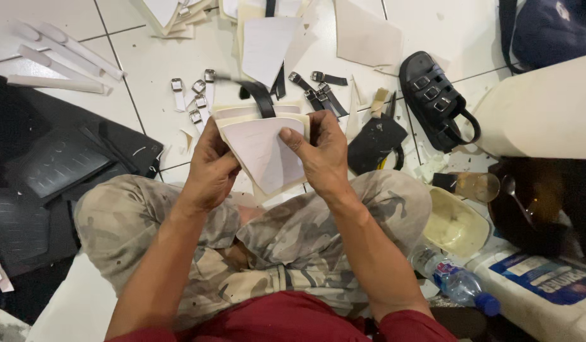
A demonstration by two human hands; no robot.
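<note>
I sit cross-legged on a white tiled floor and hold a stack of pale insole-shaped pieces point(262, 152) above my knees. My left hand point(210, 166) grips the stack's left edge. My right hand point(319, 152) holds its right side, the thumb pressed on the top white piece. A black strap point(260, 96) curves up from behind the top of the stack.
A black buckled sandal point(437, 98) lies to the right. Loose straps with buckles point(318, 85), white buckled strips point(193, 100) and cut paper patterns point(266, 44) lie ahead. Black ribbed sole sheets point(52, 164) are left. A cream dish point(454, 225), plastic bottle point(454, 282) and dark bowl point(534, 202) stand right.
</note>
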